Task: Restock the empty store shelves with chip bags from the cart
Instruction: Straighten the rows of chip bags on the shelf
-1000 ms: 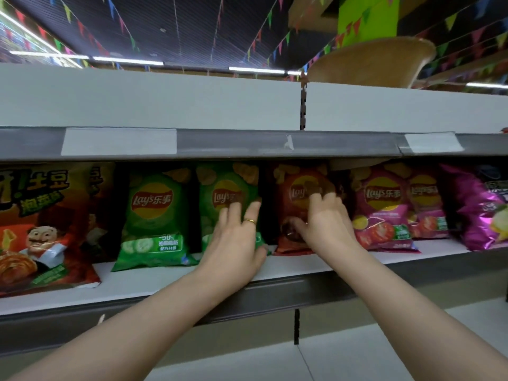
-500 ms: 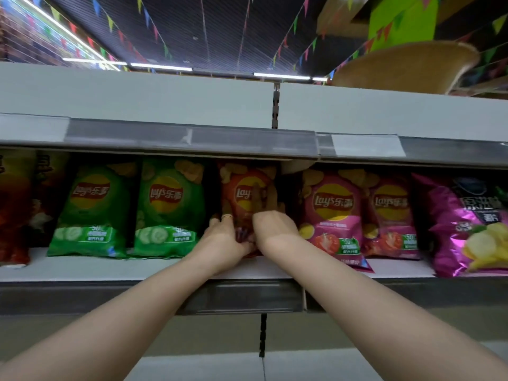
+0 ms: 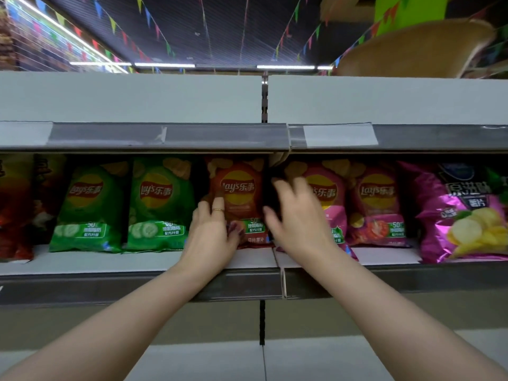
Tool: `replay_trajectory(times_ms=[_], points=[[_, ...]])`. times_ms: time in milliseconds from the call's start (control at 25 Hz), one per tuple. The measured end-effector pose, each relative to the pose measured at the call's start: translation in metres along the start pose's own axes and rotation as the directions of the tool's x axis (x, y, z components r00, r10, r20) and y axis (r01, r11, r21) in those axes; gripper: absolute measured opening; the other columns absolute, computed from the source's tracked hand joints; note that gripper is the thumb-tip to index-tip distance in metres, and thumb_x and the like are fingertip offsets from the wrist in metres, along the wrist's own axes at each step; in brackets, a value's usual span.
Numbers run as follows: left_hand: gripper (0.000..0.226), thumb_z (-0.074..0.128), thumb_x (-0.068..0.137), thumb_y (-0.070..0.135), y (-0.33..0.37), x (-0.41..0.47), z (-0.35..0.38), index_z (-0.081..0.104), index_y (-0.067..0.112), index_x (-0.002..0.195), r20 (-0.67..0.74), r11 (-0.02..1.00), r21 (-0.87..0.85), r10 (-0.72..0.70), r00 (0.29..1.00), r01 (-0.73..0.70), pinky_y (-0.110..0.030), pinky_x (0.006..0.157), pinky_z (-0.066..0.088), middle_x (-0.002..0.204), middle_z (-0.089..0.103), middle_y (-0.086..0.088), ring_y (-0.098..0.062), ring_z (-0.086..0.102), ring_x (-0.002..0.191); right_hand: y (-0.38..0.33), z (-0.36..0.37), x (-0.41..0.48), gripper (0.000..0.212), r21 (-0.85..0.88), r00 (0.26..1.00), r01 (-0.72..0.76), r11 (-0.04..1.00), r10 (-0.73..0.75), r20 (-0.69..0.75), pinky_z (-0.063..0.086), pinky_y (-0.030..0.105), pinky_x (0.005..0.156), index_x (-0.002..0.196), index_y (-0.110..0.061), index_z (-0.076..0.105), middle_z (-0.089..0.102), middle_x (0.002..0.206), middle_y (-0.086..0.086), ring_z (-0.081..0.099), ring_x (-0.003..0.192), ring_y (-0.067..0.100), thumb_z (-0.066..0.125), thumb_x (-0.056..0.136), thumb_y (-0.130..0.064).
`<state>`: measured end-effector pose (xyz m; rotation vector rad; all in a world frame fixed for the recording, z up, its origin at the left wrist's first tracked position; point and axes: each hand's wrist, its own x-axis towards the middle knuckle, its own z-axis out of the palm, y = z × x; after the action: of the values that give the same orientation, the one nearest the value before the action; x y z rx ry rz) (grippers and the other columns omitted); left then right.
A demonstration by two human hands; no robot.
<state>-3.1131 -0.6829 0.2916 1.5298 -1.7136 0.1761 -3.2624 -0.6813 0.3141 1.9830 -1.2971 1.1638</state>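
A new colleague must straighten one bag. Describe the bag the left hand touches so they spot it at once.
On the stocked shelf, find the seam where two sections meet. Just left of it stands the orange-red Lay's bag, with the left hand on its lower corner. Unlike its neighbours, green bags on its left and pink bags on its right, it is orange-red.

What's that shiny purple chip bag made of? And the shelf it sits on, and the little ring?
Purple chip bag: looks like thin metallised plastic film, glossy, with bright crinkly glints all over it.
Shelf: probably painted metal, with a matte white top and a smooth grey front strip, but the look leaves it open.
Ring: a thin, shiny gold-coloured band, likely metal.
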Motion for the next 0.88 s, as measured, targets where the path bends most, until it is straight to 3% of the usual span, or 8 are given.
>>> replay_trajectory(times_ms=[80, 160, 240, 400, 600, 720, 880], points=[[0.072, 0.057, 0.091, 0.024, 0.016, -0.009, -0.001, 0.016, 0.013, 0.149, -0.02, 0.988, -0.076, 0.135, 0.991, -0.136, -0.032, 0.111, 0.023, 0.15, 0.019, -0.014, -0.028, 0.022, 0.139, 0.02, -0.011, -0.008, 0.045, -0.086, 0.982, -0.117, 0.989, 0.103, -0.158, 0.05, 0.042, 0.075, 0.114, 0.002, 0.056, 0.055, 0.107, 0.026, 0.058, 0.09, 0.041, 0.068, 0.076, -0.019], [0.078, 0.058, 0.091, 0.026, 0.034, -0.014, 0.003, 0.008, 0.02, 0.15, 0.061, 0.961, -0.194, 0.21, 0.976, -0.195, -0.027, 0.112, 0.022, 0.156, 0.009, -0.004, -0.021, 0.018, 0.142, 0.036, -0.018, -0.014, 0.058, -0.178, 0.959, -0.281, 0.943, 0.283, -0.013, 0.045, 0.044, 0.086, 0.128, -0.001, 0.045, 0.045, 0.124, 0.026, 0.05, 0.107, 0.042, 0.069, 0.08, -0.025], [0.085, 0.061, 0.089, 0.028, 0.05, -0.01, 0.011, 0.003, 0.018, 0.151, 0.186, 0.943, -0.293, 0.217, 0.958, -0.156, -0.025, 0.109, 0.025, 0.155, 0.011, -0.002, -0.019, 0.023, 0.141, 0.045, -0.019, -0.02, 0.072, -0.222, 0.901, -0.357, 0.907, 0.397, 0.175, 0.036, 0.041, 0.099, 0.14, -0.009, 0.028, 0.028, 0.14, 0.019, 0.037, 0.124, 0.036, 0.064, 0.084, -0.036], [0.092, 0.067, 0.085, 0.03, 0.063, 0.012, 0.03, 0.005, 0.012, 0.15, 0.423, 0.938, -0.345, 0.115, 0.899, 0.042, -0.029, 0.104, 0.033, 0.149, 0.025, -0.009, -0.025, 0.034, 0.135, 0.048, -0.012, -0.017, 0.075, -0.178, 0.87, -0.355, 0.918, 0.394, 0.297, 0.032, 0.037, 0.104, 0.144, -0.014, 0.02, 0.022, 0.142, 0.015, 0.03, 0.129, 0.032, 0.062, 0.086, -0.036], [0.084, 0.071, 0.08, 0.026, 0.062, 0.024, 0.052, 0.019, 0.015, 0.144, 0.552, 0.919, -0.357, 0.065, 0.832, 0.165, -0.037, 0.102, 0.042, 0.137, 0.043, -0.009, -0.027, 0.047, 0.123, 0.048, -0.007, -0.012, 0.065, -0.197, 0.827, -0.39, 0.9, 0.436, 0.355, 0.036, 0.032, 0.098, 0.143, -0.015, 0.023, 0.026, 0.137, 0.012, 0.032, 0.127, 0.029, 0.058, 0.09, -0.031], [0.079, 0.066, 0.085, 0.024, 0.062, 0.027, 0.056, 0.017, 0.014, 0.146, 0.562, 0.938, -0.316, 0.061, 0.825, 0.146, -0.033, 0.102, 0.041, 0.138, 0.042, -0.009, -0.027, 0.046, 0.124, 0.049, -0.003, -0.005, 0.058, -0.237, 0.776, -0.418, 0.877, 0.481, 0.408, 0.037, 0.035, 0.098, 0.14, -0.013, 0.026, 0.026, 0.138, 0.013, 0.03, 0.128, 0.028, 0.055, 0.092, -0.032], [0.081, 0.064, 0.087, 0.03, 0.065, 0.025, 0.052, 0.012, 0.015, 0.148, 0.602, 0.951, -0.267, 0.039, 0.798, 0.155, -0.031, 0.097, 0.042, 0.138, 0.043, -0.009, -0.027, 0.047, 0.122, 0.046, -0.001, 0.009, 0.074, -0.342, 0.687, -0.421, 0.84, 0.541, 0.486, 0.033, 0.039, 0.105, 0.149, -0.015, 0.005, 0.013, 0.151, 0.016, 0.023, 0.135, 0.032, 0.052, 0.094, -0.031]])
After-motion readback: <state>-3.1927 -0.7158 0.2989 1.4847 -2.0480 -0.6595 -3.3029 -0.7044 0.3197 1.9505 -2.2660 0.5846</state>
